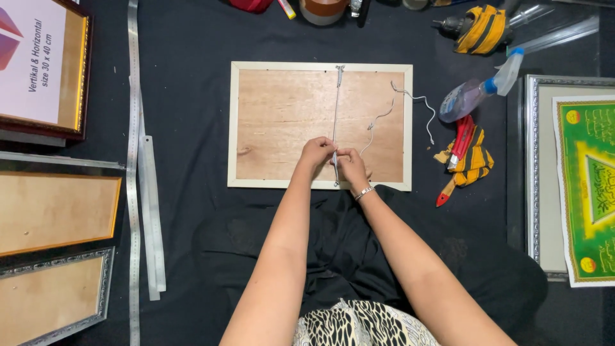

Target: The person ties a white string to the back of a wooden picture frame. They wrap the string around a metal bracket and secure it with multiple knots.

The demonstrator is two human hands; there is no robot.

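Two bare arms reached out from the person's lap, over a black cloth on the floor. Both hands met at the near edge of a picture frame that lay face down, its brown wooden back up. The left hand and the right hand were pinched shut on a thin grey hanging cord, which ran straight up the middle of the back to a small clip at the far edge. It looked like the cord was being tied at the near end. A loose white string lay nearby, with a spray bottle beside it. Tying the knot would need a tight, steady pull with small finger moves.
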